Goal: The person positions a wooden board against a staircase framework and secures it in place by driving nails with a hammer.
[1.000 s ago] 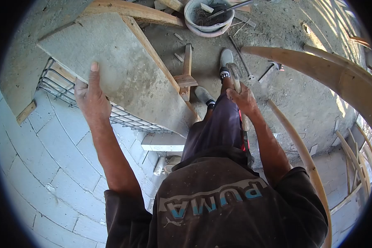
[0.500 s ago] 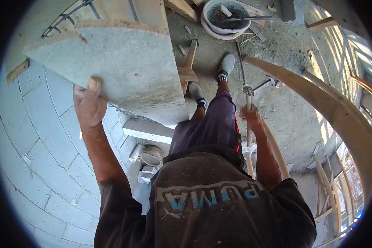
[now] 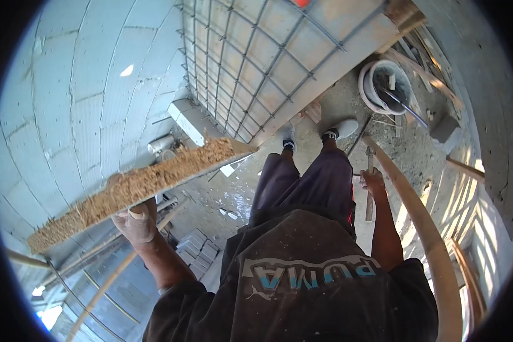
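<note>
My left hand (image 3: 138,221) grips the lower edge of a board (image 3: 137,187), which is tilted so that its rough, brown, splintered edge faces up. The board stretches from the far left to just left of my legs. My right hand (image 3: 373,181) is closed round the handle of a hammer (image 3: 370,196), held upright beside my right leg with its head up. Beyond the board, a grid of steel bars (image 3: 245,57) lies over a flat wooden panel (image 3: 325,74).
A bucket (image 3: 376,105) with a tool in it stands at the upper right, near a grey block (image 3: 444,129). A long curved timber (image 3: 419,219) runs down the right. Pale block wall (image 3: 91,74) fills the upper left. Stacked blocks (image 3: 196,251) lie lower left.
The board has come away from the steel grid, swung left and turned edge up in my left hand. The grid is now exposed. The view has turned, and my right hand still holds the hammer.
</note>
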The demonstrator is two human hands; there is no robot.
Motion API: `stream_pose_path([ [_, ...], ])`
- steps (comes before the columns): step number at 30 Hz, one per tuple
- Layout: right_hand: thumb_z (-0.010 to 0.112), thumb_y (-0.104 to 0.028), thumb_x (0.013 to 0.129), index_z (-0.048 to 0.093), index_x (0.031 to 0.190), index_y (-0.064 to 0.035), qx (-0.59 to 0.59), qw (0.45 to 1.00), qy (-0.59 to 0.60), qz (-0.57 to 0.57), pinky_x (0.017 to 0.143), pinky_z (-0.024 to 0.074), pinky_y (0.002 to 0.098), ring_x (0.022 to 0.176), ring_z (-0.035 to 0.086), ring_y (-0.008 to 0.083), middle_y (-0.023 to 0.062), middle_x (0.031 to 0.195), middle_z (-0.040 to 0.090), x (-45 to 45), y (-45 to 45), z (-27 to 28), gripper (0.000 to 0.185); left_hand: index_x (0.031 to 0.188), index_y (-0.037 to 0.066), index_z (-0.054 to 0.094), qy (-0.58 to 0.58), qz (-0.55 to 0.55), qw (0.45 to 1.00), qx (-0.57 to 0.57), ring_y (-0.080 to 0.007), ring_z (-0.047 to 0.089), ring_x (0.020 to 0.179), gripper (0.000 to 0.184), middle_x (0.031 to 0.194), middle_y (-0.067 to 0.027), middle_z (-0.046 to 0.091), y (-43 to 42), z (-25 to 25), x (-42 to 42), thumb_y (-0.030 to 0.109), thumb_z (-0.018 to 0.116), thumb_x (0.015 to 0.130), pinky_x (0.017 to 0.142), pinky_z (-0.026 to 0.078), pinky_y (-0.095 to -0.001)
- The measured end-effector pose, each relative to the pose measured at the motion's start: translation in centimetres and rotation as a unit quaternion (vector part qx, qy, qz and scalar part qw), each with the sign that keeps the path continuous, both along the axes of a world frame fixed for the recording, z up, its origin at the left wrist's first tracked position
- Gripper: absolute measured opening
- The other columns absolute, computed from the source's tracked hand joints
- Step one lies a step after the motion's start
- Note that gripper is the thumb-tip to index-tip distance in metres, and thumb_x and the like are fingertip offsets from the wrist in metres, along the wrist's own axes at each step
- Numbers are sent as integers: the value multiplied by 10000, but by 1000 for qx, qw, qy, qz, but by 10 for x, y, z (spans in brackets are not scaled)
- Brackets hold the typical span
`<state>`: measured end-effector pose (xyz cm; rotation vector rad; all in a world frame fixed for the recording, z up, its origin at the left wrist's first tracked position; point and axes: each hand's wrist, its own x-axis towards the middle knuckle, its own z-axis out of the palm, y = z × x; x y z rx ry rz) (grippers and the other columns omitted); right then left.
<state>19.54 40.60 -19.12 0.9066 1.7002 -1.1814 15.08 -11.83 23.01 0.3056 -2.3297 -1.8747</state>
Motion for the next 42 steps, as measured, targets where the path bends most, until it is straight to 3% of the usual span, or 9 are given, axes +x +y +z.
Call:
stream_pose_path([
  [2,679,-223,892,548,914,-73,-58,997,-39,28,399,400,249,490,522,92,9,645,552,-16,11,1,200,1339,70,519,-2,1,995,-101,-262,509,1243,631,1352,-84,545,-2,13,41,423,746,867,1081,375,-499],
  [6,693,-282,903,570,867,-101,-5,997,-40,71,469,445,281,552,582,121,-2,709,587,-28,3,19,222,1141,30,576,21,55,998,23,-287,637,1023,486,1124,-161,661,31,42,74,403,740,875,980,472,-506],
  [14,694,-322,904,608,943,-79,29,990,-77,112,642,531,410,677,649,210,52,774,624,20,-20,31,261,1117,-4,631,121,78,981,128,-372,636,1096,449,1123,-271,656,19,61,184,287,787,814,1020,463,-520],
  [18,686,-305,912,601,947,-52,33,982,-53,180,601,508,379,685,648,210,76,771,625,37,-39,53,269,1106,-21,658,145,90,973,158,-415,635,1132,436,1122,-326,653,11,65,235,229,811,783,1039,458,-527],
  [21,672,-209,903,503,954,-99,20,978,-61,197,436,417,285,520,569,146,34,697,580,43,-45,52,209,1121,-13,659,147,105,963,201,-417,595,1195,450,1173,-322,635,7,65,269,252,806,788,1040,453,-547],
  [28,675,-213,901,571,812,-106,43,973,-84,210,418,355,286,521,550,127,11,659,542,34,-66,66,174,1097,-27,678,234,150,956,97,-472,649,1072,481,1063,-329,670,6,54,309,375,731,837,967,487,-587],
  [31,670,-324,910,648,1043,-30,47,955,-72,283,761,510,432,840,651,262,93,909,638,21,-69,73,323,1104,-19,670,241,177,948,108,-452,638,1104,463,1091,-314,668,13,56,315,345,749,828,982,482,-573],
  [37,668,-310,905,643,1107,-7,63,949,-43,307,766,512,445,872,657,266,113,942,646,2,-74,68,365,1106,3,658,209,131,963,109,-410,630,1147,448,1119,-271,677,2,60,327,279,809,787,1011,470,-557],
  [42,664,-294,904,635,1088,44,33,951,-56,304,635,501,392,795,661,255,124,913,638,-9,-78,72,387,1112,43,665,155,67,983,73,-392,641,1137,473,1116,-229,692,-6,67,335,296,834,751,991,495,-526],
])
